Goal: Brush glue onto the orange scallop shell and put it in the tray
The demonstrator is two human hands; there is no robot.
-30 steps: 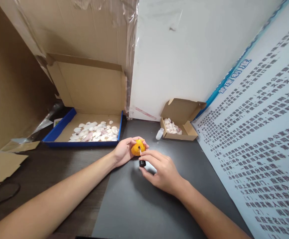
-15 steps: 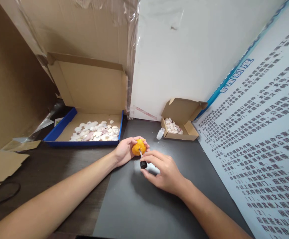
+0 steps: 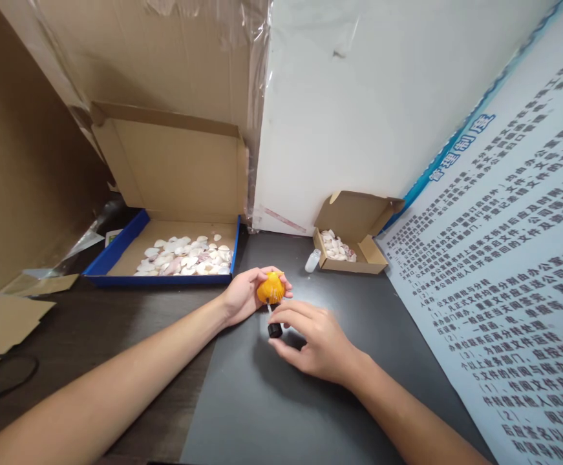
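Observation:
An orange-yellow scallop shell (image 3: 272, 288) with raised ribs rests in my left hand (image 3: 246, 294), the fingers curled behind it and the thumb at its upper left edge. My right hand (image 3: 313, 336) pinches the black cap of a small brush applicator (image 3: 274, 330) between thumb and fingers. Its thin, pale stem points up toward the shell, with the dark tip at the shell's lower edge. Whether the tip touches the surface I cannot tell. Beyond my hands a small frosted bottle (image 3: 313, 260) without a cap stands on the dark grey mat (image 3: 242, 400).
At the back left, an open blue-rimmed cardboard box (image 3: 159, 280) holds many pale shells (image 3: 191, 256). A smaller open carton (image 3: 353, 266) with more shells stands behind the bottle. Flat cardboard pieces (image 3: 10, 323) lie at left; a printed board (image 3: 504, 258) rises at right.
My right hand has shifted slightly left and toward me, bringing the brush tip from the middle of the shell down to its lower edge. My left hand stays nearly still.

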